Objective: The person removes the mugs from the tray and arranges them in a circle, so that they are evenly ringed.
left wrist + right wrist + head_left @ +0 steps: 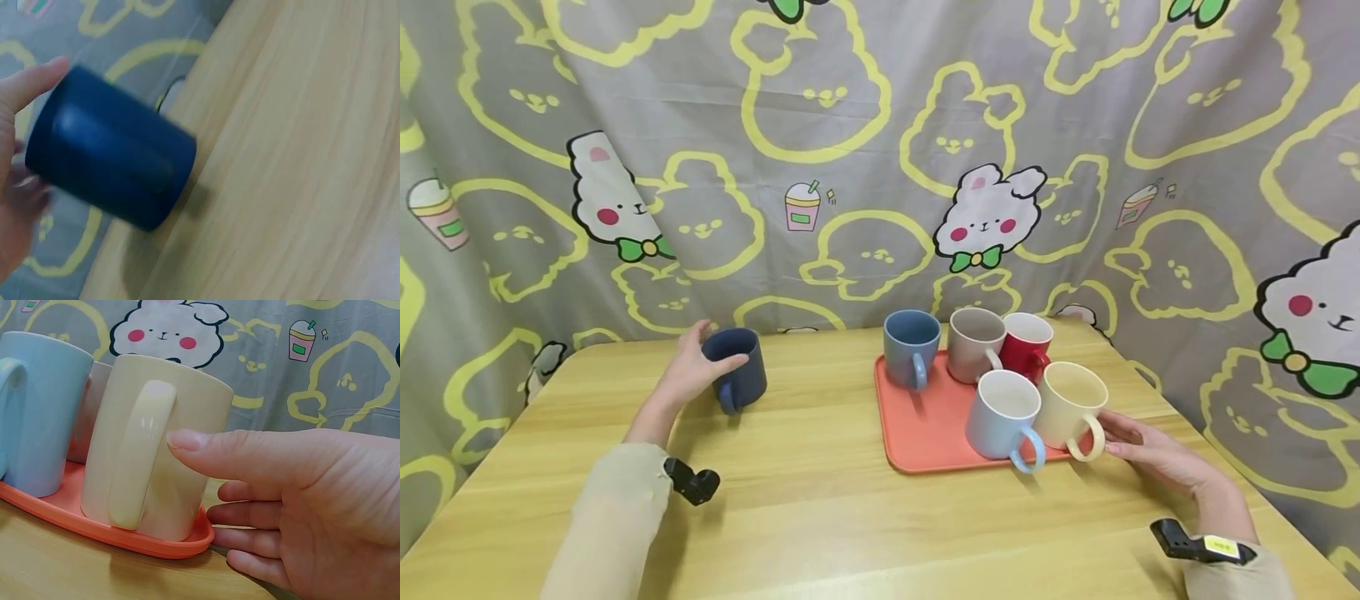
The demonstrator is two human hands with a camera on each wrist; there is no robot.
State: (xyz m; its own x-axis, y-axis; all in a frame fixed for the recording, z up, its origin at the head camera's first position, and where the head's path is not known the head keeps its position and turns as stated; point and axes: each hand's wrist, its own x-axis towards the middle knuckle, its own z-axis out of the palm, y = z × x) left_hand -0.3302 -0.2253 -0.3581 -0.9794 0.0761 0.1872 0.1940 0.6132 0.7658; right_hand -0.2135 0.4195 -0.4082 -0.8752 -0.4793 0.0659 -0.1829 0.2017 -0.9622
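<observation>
My left hand (688,367) grips a dark blue mug (748,375) near its rim, left of the tray. The mug's handle points toward me. In the left wrist view the dark blue mug (112,150) looks blurred; I cannot tell whether its base touches the table. My right hand (1157,450) is beside the cream mug (1071,404) at the tray's near right corner, fingers extended. Up close, the right thumb overlaps the cream mug (169,487) near its handle; contact is unclear. The other fingers are by the rim of the red-orange tray (917,442).
On the tray also stand a light blue mug (1000,417), a grey-blue mug (906,354), a taupe mug (973,350) and a red mug (1022,350). Beneath lies a wooden table (820,517). A patterned grey curtain (850,183) hangs behind.
</observation>
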